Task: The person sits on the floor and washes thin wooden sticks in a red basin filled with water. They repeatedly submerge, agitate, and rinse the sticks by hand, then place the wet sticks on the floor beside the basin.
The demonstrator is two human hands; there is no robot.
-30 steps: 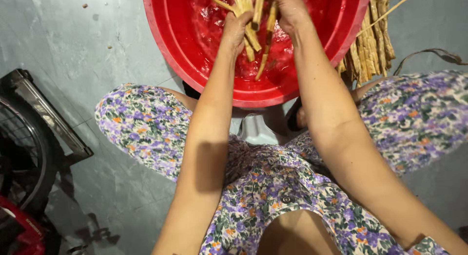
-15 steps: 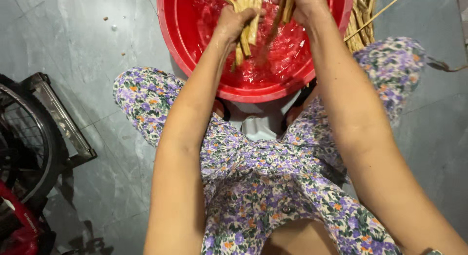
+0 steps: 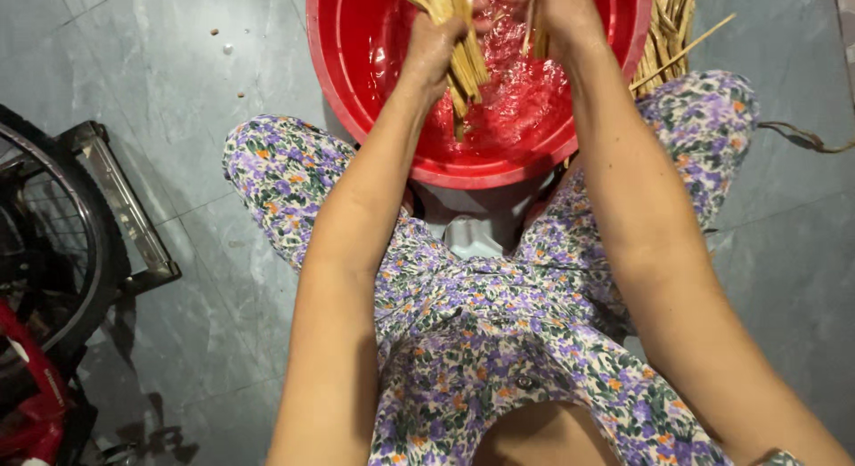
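Observation:
A red plastic basin of water stands on the floor between my knees. My left hand is closed round a bundle of pale yellow sticks held over the water, their lower ends pointing down into the basin. My right hand grips the same bundle near the top edge of the view, partly cut off. The upper ends of the sticks run out of the frame.
A pile of more yellow sticks lies on the grey tiled floor right of the basin. A bicycle wheel with a metal rack stands at the left. A dark cord lies at right.
The view has shifted, so the basin now sits further right and higher. Both hands have kept hold of the sticks and moved them about in the water.

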